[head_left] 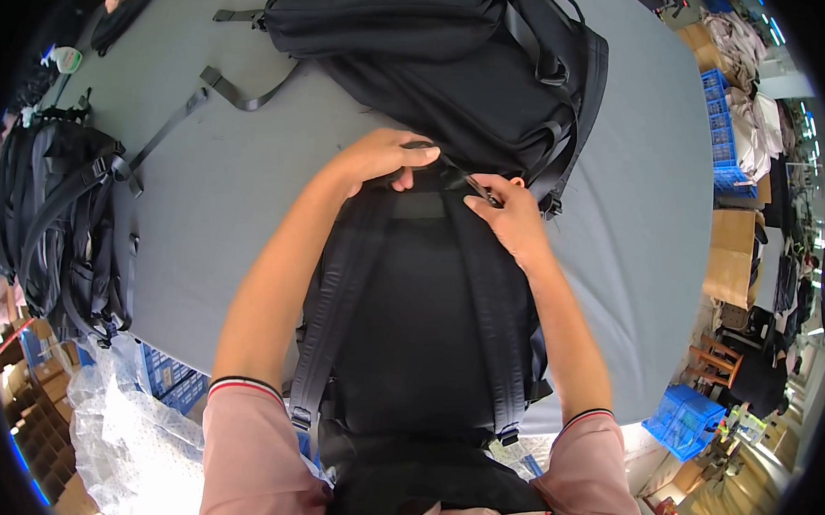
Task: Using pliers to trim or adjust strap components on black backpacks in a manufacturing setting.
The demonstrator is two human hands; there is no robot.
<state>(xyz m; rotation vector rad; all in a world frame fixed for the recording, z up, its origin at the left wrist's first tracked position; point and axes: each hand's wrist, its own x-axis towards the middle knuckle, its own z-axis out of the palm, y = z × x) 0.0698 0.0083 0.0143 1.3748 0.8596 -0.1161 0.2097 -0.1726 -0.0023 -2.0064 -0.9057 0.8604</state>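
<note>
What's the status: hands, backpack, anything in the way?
Left hand pinching black material; right hand gripping small dark item, kind unclear. Backpack straps-up. Second black bag just beyond hands.

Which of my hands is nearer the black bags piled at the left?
Left. Your left hand is right of the black bags, across some grey tabletop; your right hand is farther right.

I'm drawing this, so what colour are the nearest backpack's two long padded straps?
The straps are black, best seen in the head view.

Both hands (378, 160) (516, 214) pinch dark pieces (478, 186) by the top of a black backpack (415, 304).
</note>
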